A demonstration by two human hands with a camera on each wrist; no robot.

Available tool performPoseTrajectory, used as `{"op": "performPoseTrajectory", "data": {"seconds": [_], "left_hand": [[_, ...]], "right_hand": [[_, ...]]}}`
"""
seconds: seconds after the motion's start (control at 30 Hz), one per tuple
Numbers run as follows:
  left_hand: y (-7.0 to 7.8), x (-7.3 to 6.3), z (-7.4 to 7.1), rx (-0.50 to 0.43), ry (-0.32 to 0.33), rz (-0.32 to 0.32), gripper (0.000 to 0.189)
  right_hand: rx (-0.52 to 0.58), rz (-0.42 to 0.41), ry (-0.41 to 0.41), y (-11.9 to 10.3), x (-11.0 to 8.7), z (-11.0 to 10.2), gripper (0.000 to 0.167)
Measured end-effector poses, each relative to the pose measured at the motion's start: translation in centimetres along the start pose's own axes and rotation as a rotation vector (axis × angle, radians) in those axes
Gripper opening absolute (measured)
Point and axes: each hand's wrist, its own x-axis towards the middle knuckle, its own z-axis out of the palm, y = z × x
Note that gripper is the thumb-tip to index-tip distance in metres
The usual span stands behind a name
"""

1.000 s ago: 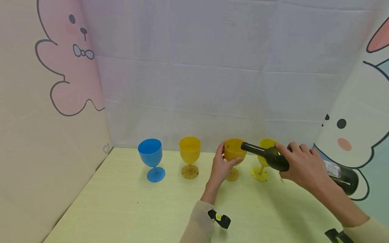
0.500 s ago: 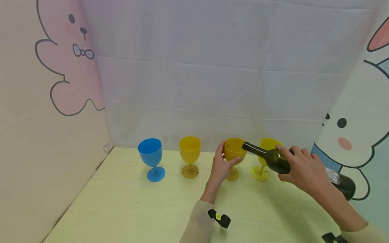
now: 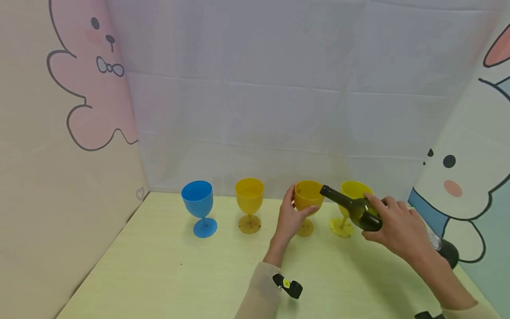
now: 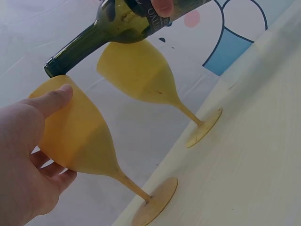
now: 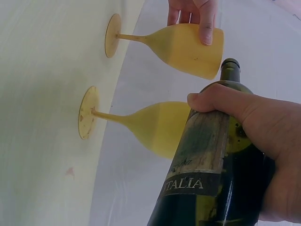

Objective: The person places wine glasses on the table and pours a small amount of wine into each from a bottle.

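Observation:
My left hand (image 3: 291, 217) grips the bowl of an orange-yellow goblet (image 3: 308, 195), thumb in front and fingers behind; its foot stands on the table. My right hand (image 3: 402, 226) holds a dark green wine bottle (image 3: 358, 208) around its upper body, tilted with the neck pointing left. In the left wrist view the bottle's mouth (image 4: 54, 68) is right at the goblet's rim. The right wrist view shows the bottle's label (image 5: 195, 155) facing the camera. A brighter yellow goblet (image 3: 341, 227) stands just right of the held one, partly hidden behind the bottle.
Left of my left hand stand another orange-yellow goblet (image 3: 249, 197) and, farther left, a blue goblet (image 3: 198, 201). All stand in a row near the back edge of the pale table (image 3: 159, 274). A white cloth (image 3: 239, 110) hangs behind, with cartoon-printed panels at both sides.
The bottle's base has swung down and leftward with my right hand, and its neck has shifted slightly right. My left hand and the goblets stay in place.

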Motion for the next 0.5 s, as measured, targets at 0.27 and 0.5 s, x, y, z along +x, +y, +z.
{"op": "performPoseTrajectory", "data": {"seconds": [0.27,0.5], "left_hand": [[0.0,0.0,0.0,0.005,-0.006,0.014,0.085],[0.0,0.0,-0.1,0.003,-0.003,0.015,0.085]], "right_hand": [[0.075,0.063,0.012,-0.3,-0.4,0.9,0.097],[0.117,0.092,0.032,-0.4,-0.8,1.3,0.1]]}}
